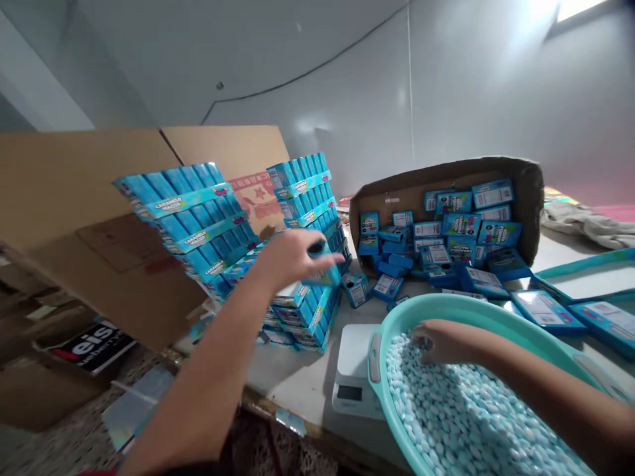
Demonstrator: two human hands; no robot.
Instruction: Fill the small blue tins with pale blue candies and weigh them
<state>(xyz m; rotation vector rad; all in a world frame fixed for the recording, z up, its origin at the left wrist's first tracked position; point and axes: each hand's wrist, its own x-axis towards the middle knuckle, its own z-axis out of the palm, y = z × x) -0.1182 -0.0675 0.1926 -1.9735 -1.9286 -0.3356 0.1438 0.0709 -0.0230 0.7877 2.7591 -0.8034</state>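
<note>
Box [325,274], one, gripped by left hand [292,254]; right hand [437,340], grasp unclear, among candies [461,410] in one basin [476,309]

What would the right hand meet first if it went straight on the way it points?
The right hand would probably meet candies first, then the basin wall; depth is unclear.

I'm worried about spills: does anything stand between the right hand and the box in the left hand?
The teal tub's left rim stands between the right hand and the box; past it, the white scale sits low. Nothing visible stands higher.
</note>
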